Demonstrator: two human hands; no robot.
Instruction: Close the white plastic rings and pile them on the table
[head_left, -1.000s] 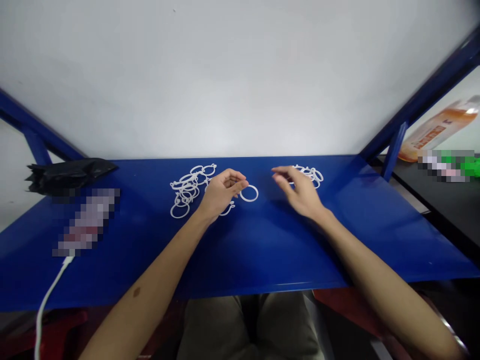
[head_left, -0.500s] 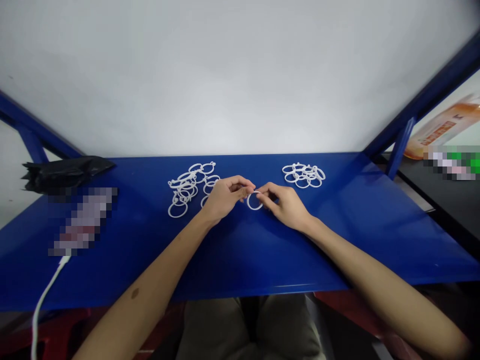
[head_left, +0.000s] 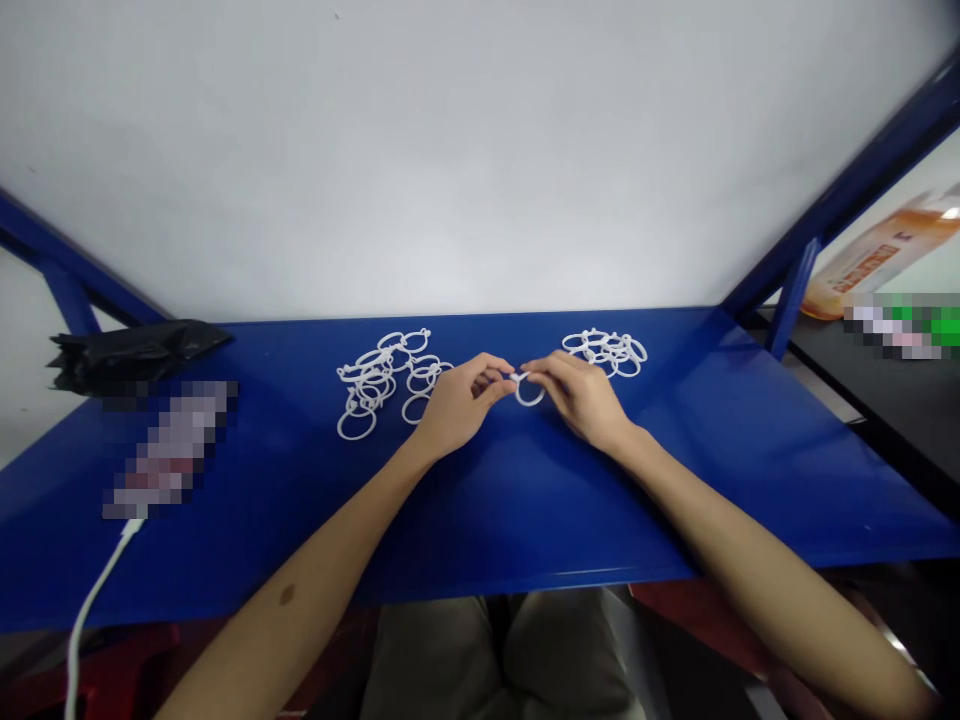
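My left hand (head_left: 459, 405) and my right hand (head_left: 581, 400) meet over the middle of a blue table (head_left: 480, 510). Both pinch one white plastic ring (head_left: 529, 392) between their fingertips, just above the tabletop. A loose pile of white rings (head_left: 386, 385) lies to the left of my left hand. A smaller, tidier cluster of white rings (head_left: 609, 352) lies just behind my right hand.
A crumpled black bag (head_left: 131, 352) sits at the table's far left, with a blurred object (head_left: 169, 448) in front of it and a white cable (head_left: 94, 610) running off the front edge. Blue frame struts rise on both sides. An orange packet (head_left: 877, 255) lies far right.
My right hand came in from the right cluster to the ring my left hand held. Both hands now pinch it and have shifted slightly to the right.
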